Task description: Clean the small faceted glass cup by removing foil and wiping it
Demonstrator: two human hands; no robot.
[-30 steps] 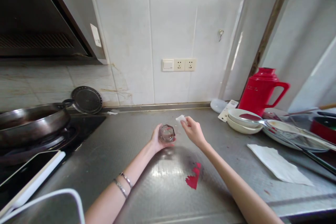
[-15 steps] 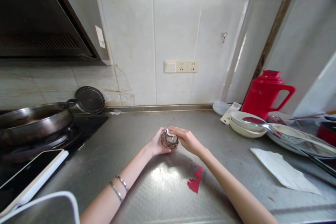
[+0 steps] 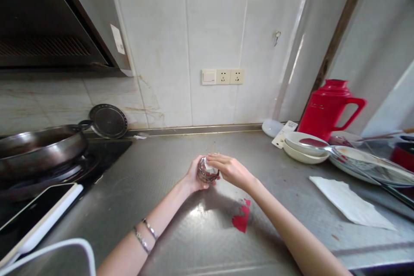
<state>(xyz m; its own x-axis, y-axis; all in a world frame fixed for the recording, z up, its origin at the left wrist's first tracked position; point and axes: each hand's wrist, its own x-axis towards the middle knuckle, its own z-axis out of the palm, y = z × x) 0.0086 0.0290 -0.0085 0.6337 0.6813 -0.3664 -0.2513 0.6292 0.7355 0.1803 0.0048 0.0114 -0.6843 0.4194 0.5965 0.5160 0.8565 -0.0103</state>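
My left hand [image 3: 193, 177] is wrapped round a small, shiny, patterned jar-like glass [image 3: 207, 176] from its left side and underneath. Over its upper right edge lie the fingers of my right hand [image 3: 231, 171], close together and bent. A small white piece, seemingly tissue [image 3: 208, 164], shows beneath those fingertips against the glass. The inside of the glass cannot be made out clearly. Below the hands, a torn red scrap [image 3: 241, 220] lies flat on the metal counter [image 3: 161, 155].
On the left, a steel pan [image 3: 42, 148] sits on the black stove, with a phone [image 3: 35, 215] in front and a white cable [image 3: 77, 243]. To the right are stacked bowls [image 3: 305, 155], plates, a red thermos [image 3: 328, 110] and a white paper napkin [image 3: 351, 202].
The view has tilted slightly downward. My right hand's fingers have shifted slightly on the glass, while my left hand keeps its hold.
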